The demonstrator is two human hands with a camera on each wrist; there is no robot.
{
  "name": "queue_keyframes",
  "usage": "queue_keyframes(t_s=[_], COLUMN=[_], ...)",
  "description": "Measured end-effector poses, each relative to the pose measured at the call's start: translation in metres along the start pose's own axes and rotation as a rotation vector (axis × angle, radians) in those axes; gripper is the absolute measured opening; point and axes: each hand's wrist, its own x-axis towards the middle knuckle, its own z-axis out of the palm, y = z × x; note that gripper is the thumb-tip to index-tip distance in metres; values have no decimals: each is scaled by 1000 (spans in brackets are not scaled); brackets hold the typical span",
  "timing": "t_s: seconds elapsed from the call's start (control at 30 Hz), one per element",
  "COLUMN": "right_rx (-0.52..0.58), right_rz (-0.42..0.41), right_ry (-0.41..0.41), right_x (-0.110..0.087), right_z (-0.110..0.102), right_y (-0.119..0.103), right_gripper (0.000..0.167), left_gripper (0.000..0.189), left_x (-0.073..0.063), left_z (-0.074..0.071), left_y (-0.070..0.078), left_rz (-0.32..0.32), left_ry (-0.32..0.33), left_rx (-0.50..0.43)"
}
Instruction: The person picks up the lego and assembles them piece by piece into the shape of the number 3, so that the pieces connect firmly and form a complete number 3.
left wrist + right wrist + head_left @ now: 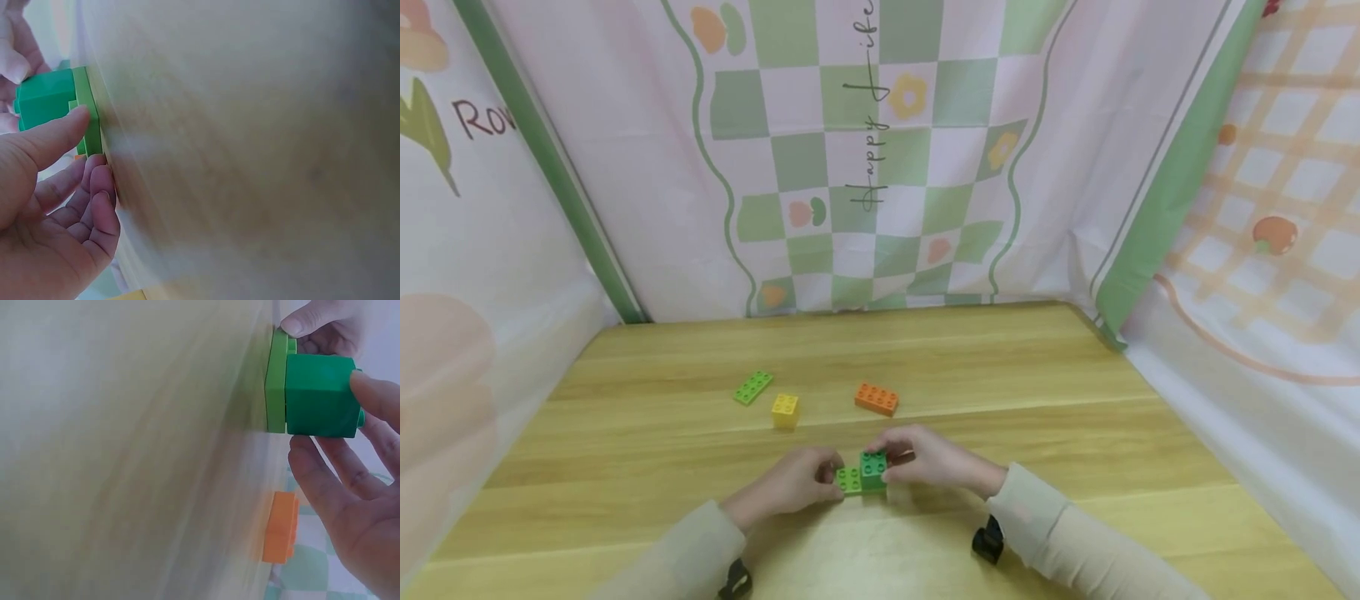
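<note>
Between the left hand (pixel 793 481) and right hand (pixel 928 458), the green block (pixel 320 397) and lime plate (pixel 276 397) look smooth plastic; beneath the hands, the tabletop (pixel 1037 375) shows faintly shiny wood grain; beyond them, the curtain (pixel 955 167) looks like creased cloth.

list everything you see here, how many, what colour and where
near plate: 1, light green, on the table between the hands
green block: 1, green, on the near plate's right end
far plate: 1, light green, far left of the blocks and plates
yellow block: 1, yellow, just right of and nearer than the far plate
orange block: 1, orange, beyond the right hand
table: 1, yellowish wood, under everything
cloth: pieces unclear, white with coloured prints, behind and at both sides
wrist devices: 2, black, one at each wrist
sleeves: 2, beige, on both arms
left hand: 1, bare, pinching the near plate
right hand: 1, bare, holding the green block
</note>
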Motion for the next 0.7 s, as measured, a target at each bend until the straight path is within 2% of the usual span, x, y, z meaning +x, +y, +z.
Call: queue_keyframes(t_s=[0.43,0.7], right_rx=[49,67], right_rz=[6,15], right_ry=[-4,30], right_x=[0,2], right_z=[-1,-16], right_y=[5,1], right_gripper=[42,46], left_gripper=[30,32], left_x=[-1,0], left_z=[0,0], left_y=[-1,-2], left_rz=[17,22], left_ry=[1,9], left_rx=[-2,-1])
